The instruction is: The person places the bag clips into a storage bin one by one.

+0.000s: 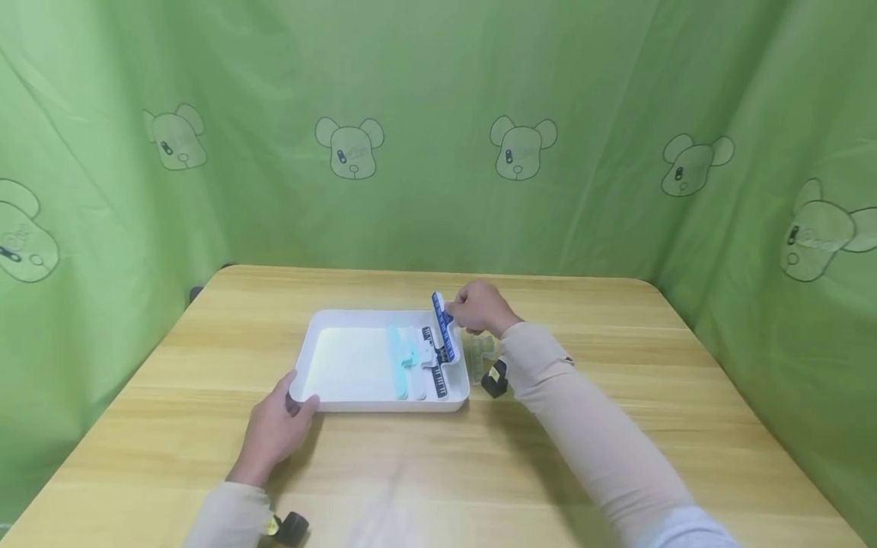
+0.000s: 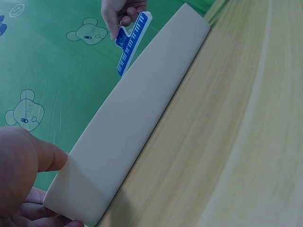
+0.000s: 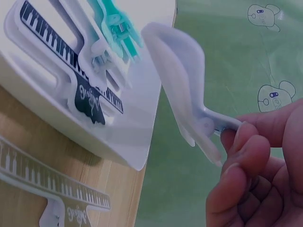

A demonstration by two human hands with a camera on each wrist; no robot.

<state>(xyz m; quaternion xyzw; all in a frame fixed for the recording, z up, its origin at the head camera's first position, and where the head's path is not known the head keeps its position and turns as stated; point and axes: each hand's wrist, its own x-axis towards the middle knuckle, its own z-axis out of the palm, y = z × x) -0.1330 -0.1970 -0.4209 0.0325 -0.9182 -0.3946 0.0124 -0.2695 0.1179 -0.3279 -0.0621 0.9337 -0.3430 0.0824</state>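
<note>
My right hand [image 1: 483,306] pinches a blue clip [image 1: 444,331] with a piano-key pattern by its handle, holding it tilted above the right end of a white tray [image 1: 342,369]. In the right wrist view the clip's pale back [image 3: 180,71] shows, with thumb and fingertips at the handle. My left hand [image 1: 274,426] grips the tray's near left corner, thumb at the rim [image 2: 52,158] and fingers lower on the outside. Inside the tray lie a mint clip [image 1: 397,365], a white clip [image 1: 417,380] and a black piano-key clip [image 1: 439,380], side by side.
A pale yellow piano-key clip [image 3: 47,177] lies on the wooden table [image 1: 384,472] just right of the tray, partly hidden by my right wrist in the head view. Green curtains [image 1: 438,213] with bear-head prints enclose the table's back and sides.
</note>
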